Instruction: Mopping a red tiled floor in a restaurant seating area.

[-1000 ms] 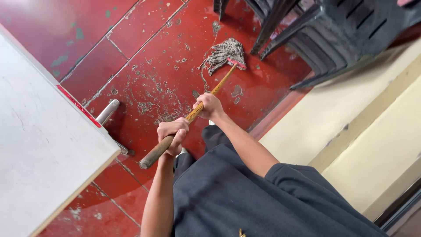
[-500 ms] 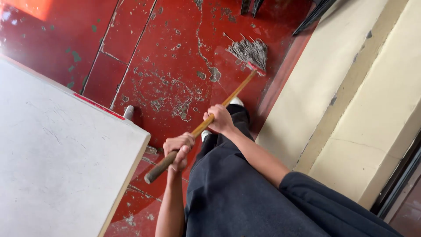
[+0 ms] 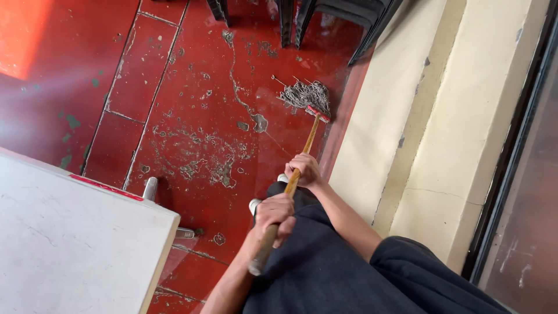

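Both my hands grip a mop's wooden handle (image 3: 310,137). My right hand (image 3: 304,170) holds it about midway, and my left hand (image 3: 275,213) holds it near the butt end, close to my dark clothing. The grey string mop head (image 3: 308,95), with a red band at its neck, rests on the worn red tiled floor (image 3: 192,116) close to the base of the cream wall (image 3: 407,116). The floor around it looks wet and patchy with peeled paint.
A white table top (image 3: 70,244) fills the lower left, with a metal leg (image 3: 150,189) below its edge. Black chair legs (image 3: 290,23) stand at the top. A dark door frame (image 3: 517,163) runs down the right side.
The mop head has swept right, towards the wall, and the handle now points more straight away from me. My hands keep the same grip. The view has shifted right, showing more wall.
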